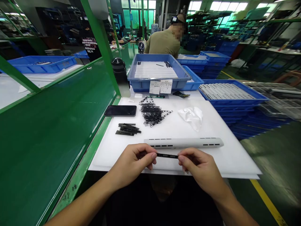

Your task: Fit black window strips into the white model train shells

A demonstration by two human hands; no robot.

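A thin black slotted strip [167, 155] is stretched level between both hands, above the white table sheet [131, 158]. My left hand [135, 161] pinches its left end between thumb and fingers, and my right hand [199, 164] pinches the right end. Just beyond them lies a long white slotted bar [188, 143], its left part close behind my left fingers. Farther back is a heap of black slotted frames [151, 113]. To its left sits a small pile of dark strips [128, 129].
A black phone [120, 110] and a dark bottle [120, 75] stand along the green partition [58, 125] at left. Crumpled white tissue [192, 116] lies right of the heap. Blue trays [162, 82] rise at the back, more [235, 101] at right. A person [163, 40] sits beyond.
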